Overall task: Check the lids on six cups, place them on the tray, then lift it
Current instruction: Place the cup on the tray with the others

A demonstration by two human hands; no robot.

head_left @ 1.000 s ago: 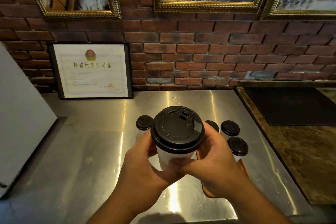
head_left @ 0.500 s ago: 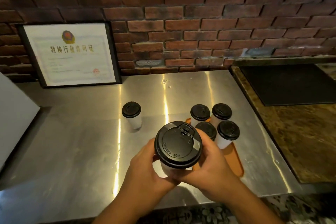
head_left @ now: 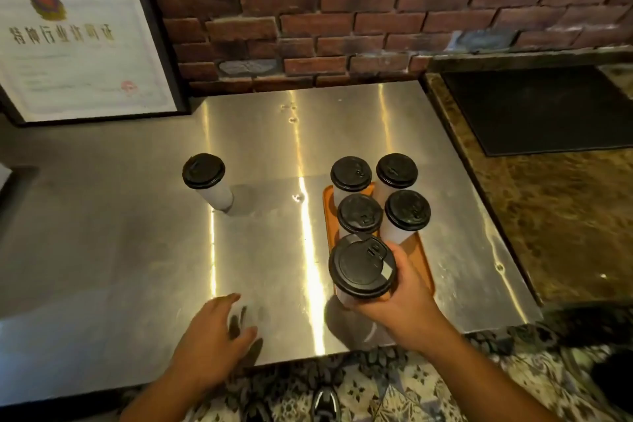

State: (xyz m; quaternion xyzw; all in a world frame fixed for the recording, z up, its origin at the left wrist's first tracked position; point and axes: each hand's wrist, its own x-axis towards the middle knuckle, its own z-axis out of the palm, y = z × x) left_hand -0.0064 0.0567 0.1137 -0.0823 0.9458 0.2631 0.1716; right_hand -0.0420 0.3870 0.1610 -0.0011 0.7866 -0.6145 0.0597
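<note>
My right hand (head_left: 407, 298) grips a white cup with a black lid (head_left: 362, 266) over the near end of the orange tray (head_left: 423, 257). Whether its base touches the tray is hidden. Several more lidded white cups stand upright on the tray behind it, the closest being the cup (head_left: 359, 218) right behind the held one. One lone lidded cup (head_left: 204, 171) stands on the steel counter to the left, apart from the tray. My left hand (head_left: 214, 336) hovers empty over the counter's front part, fingers spread.
The steel counter (head_left: 102, 250) ends at a front edge just below my hands. A framed certificate (head_left: 78, 44) leans on the brick wall at back left. A raised stone counter with a black mat (head_left: 541, 110) borders the right side.
My left hand has let go of the cup and drawn back to the left. My right hand alone carried the cup rightward over the tray's near end. The view tilted down.
</note>
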